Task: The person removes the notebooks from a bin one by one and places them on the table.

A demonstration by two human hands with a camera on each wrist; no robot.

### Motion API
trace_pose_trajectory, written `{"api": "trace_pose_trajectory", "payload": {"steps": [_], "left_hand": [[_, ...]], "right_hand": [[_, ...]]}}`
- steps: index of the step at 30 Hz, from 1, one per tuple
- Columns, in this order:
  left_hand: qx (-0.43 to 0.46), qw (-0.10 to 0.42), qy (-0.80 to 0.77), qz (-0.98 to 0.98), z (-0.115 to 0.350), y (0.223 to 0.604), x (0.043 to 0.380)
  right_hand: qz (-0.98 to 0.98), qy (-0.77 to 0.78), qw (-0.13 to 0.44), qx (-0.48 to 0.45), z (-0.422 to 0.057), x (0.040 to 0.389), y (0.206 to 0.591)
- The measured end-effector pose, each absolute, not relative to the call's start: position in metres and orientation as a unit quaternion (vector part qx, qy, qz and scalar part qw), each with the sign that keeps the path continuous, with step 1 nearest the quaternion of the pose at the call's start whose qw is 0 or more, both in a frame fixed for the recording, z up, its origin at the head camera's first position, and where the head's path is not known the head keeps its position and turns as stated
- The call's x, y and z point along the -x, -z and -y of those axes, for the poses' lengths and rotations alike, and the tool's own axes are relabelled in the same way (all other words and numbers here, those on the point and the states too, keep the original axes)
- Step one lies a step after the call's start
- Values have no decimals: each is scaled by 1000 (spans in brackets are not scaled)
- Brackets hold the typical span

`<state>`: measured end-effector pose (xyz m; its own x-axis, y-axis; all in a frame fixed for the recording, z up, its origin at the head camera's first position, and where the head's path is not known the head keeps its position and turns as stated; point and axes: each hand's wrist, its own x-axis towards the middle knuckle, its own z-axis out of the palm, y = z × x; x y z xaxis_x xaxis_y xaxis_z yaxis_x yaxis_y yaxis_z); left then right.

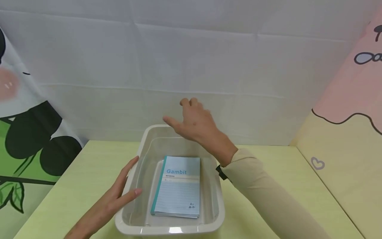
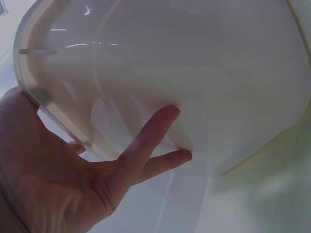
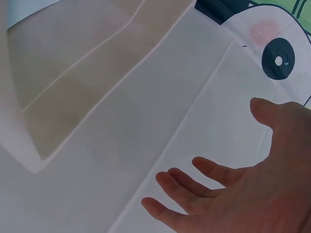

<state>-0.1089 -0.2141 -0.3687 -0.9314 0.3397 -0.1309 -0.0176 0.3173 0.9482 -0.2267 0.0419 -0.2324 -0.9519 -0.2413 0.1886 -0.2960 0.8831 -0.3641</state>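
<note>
Head view is lit softly and evenly; glare is reflected off the near rim of the bin (image 1: pixel 175 229). Left wrist: small highlights are caught on the bin wall, left hand (image 2: pixel 73 182) shaded, table (image 2: pixel 277 179) blurred. Right wrist: dim, right hand (image 3: pixel 265 189) shadowed.

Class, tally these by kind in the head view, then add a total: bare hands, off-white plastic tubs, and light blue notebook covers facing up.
Bare hands, left hand and right hand: 2
Off-white rectangular plastic tub: 1
Light blue paper notebook cover: 1
Total: 4
Whether more notebooks lie beneath is unclear.
</note>
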Motion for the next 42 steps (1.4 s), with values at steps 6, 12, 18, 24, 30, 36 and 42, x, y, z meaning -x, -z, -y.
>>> {"api": "trace_pose_trajectory", "payload": {"steps": [6, 12, 18, 24, 30, 36, 42], "left_hand": [[-105, 151, -577, -796, 213, 369, 109], [-115, 146, -579, -794, 214, 370, 109], [-101, 150, -572, -800, 213, 372, 110], [-101, 148, -574, -799, 211, 374, 111], [-101, 154, -576, -797, 210, 375, 107], [-111, 140, -579, -796, 209, 375, 105], [-126, 125, -581, -794, 207, 376, 103]], "right_hand": [[969, -198, 73, -130, -24, 227, 229], [971, -190, 75, -124, -3, 226, 238], [980, -152, 64, -113, 15, 223, 265], [991, -91, 27, -96, 27, 221, 294], [994, -78, -20, -73, 29, 221, 319], [994, -86, -50, -39, 29, 224, 340], [992, -92, -83, 2, 36, 224, 355]]}}
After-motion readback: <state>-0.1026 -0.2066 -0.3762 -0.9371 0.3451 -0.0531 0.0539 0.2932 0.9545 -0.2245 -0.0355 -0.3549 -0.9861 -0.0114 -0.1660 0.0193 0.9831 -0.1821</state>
